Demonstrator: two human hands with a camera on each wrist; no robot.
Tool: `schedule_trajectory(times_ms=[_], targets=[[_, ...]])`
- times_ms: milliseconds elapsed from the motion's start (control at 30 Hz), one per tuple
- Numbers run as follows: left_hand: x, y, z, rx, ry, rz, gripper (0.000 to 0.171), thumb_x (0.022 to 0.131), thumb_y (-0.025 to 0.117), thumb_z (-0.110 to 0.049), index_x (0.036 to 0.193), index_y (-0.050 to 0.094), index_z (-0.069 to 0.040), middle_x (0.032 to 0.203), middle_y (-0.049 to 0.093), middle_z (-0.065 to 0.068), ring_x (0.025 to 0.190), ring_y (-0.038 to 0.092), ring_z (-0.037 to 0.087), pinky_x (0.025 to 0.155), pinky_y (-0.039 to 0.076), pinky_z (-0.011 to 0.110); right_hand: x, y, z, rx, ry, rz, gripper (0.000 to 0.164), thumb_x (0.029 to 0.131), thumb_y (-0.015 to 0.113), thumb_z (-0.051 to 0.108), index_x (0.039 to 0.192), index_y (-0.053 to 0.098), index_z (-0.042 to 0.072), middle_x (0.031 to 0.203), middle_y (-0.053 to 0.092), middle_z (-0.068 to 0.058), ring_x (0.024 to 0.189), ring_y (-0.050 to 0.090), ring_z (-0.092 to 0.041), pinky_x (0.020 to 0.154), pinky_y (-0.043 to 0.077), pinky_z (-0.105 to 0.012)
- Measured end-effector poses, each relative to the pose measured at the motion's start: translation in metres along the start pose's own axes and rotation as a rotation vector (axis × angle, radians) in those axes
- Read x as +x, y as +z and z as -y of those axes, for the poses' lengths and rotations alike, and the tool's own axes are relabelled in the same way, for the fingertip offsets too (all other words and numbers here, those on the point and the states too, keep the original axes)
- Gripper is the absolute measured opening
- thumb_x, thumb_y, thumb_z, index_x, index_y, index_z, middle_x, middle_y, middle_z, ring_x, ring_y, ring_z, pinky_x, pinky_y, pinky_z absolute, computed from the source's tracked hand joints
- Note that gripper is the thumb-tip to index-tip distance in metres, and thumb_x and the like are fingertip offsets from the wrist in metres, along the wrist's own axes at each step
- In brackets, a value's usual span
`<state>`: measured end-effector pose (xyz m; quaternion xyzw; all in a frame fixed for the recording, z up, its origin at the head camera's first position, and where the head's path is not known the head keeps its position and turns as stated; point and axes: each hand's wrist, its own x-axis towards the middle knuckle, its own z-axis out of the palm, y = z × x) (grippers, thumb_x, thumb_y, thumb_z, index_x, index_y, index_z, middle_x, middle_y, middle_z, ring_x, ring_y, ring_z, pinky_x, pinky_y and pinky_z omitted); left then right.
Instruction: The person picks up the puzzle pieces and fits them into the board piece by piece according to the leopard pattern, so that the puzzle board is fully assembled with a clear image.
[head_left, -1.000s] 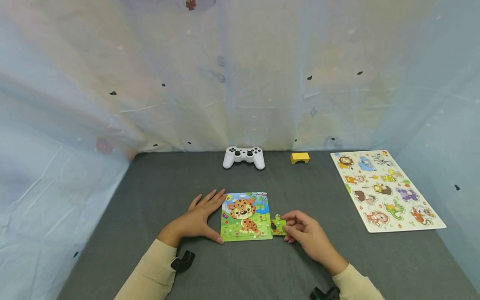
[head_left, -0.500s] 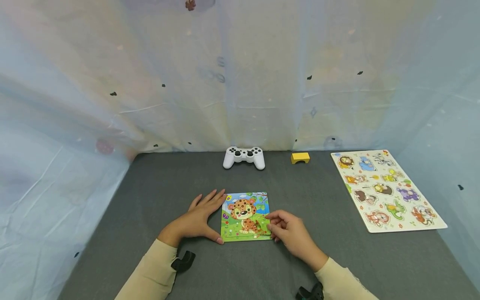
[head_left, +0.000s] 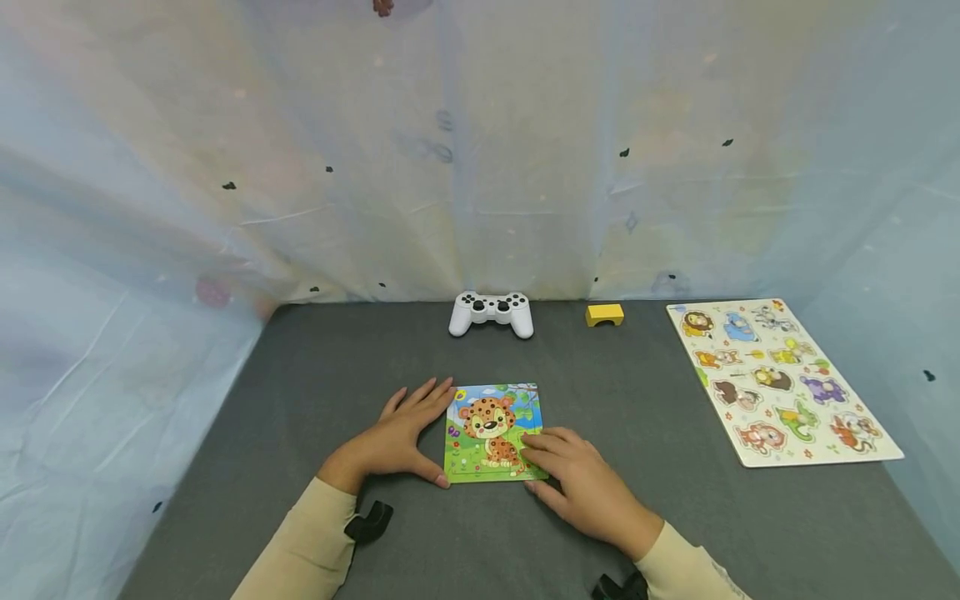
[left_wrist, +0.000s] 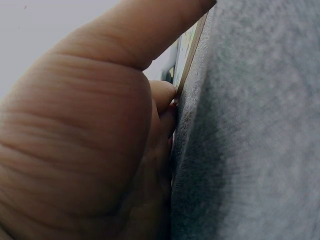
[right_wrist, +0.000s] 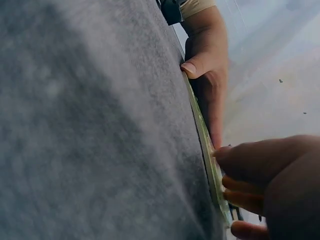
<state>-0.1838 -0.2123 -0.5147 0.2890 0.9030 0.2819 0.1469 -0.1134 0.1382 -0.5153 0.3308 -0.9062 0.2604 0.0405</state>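
Observation:
A square jigsaw puzzle [head_left: 491, 433] with a cartoon leopard on green and blue lies flat on the grey table. My left hand [head_left: 393, 442] rests along its left side, fingers spread, with a fingertip and the thumb at the left corners. On the lower right part of the puzzle lie the fingers of my right hand [head_left: 588, 487], fairly straight, and they cover the right-side piece there. The right wrist view shows the puzzle's thin green edge [right_wrist: 202, 135] between the two hands. Mostly palm and thumb of the left hand [left_wrist: 85, 125] fill the left wrist view.
Behind the puzzle is a white game controller [head_left: 491, 312], with a yellow arch block [head_left: 604, 314] to its right. A large animal peg board [head_left: 780, 383] lies at the right of the grey table [head_left: 315, 358]. A pale patterned curtain [head_left: 525, 150] hangs behind.
My right hand has carried the green puzzle piece left from beside the board into its lower right, then let go of its pinch and laid its fingers there. The left hand stays put.

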Motion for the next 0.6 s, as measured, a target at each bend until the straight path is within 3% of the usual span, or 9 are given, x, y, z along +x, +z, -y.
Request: schedule_trajectory(times_ms=[333, 467, 600], targets=[[0.002, -0.001, -0.001, 0.001, 0.0, 0.006, 0.142, 0.069, 0.099, -0.065, 0.176, 0.02, -0.015, 0.182, 0.009, 0.002, 0.166, 0.001, 0.028, 0.126, -0.008, 0.062, -0.002, -0.003, 0.008, -0.202, -0.04, 0.079, 0.053, 0.101, 0.082, 0.037, 0.147, 0.072, 0.013, 0.154, 0.062, -0.003, 0.144, 0.053, -0.032, 0.096, 0.052, -0.055], [0.002, -0.001, -0.001, -0.005, -0.001, 0.009, 0.142, 0.069, 0.098, -0.065, 0.176, 0.02, -0.015, 0.182, 0.009, 0.003, 0.166, 0.001, 0.029, 0.126, -0.008, 0.062, -0.002, -0.003, 0.005, -0.145, -0.034, 0.094, 0.052, 0.102, 0.08, 0.037, 0.147, 0.072, 0.013, 0.157, 0.06, -0.005, 0.145, 0.051, -0.033, 0.099, 0.052, -0.057], [0.002, 0.0, 0.001, -0.029, -0.006, 0.003, 0.138, 0.072, 0.097, -0.065, 0.176, 0.021, -0.016, 0.182, 0.011, 0.002, 0.166, 0.002, 0.029, 0.126, -0.008, 0.062, -0.001, -0.007, -0.005, -0.042, 0.003, 0.046, 0.051, 0.103, 0.081, 0.034, 0.148, 0.07, 0.013, 0.156, 0.059, -0.008, 0.143, 0.053, -0.031, 0.106, 0.05, -0.061]])
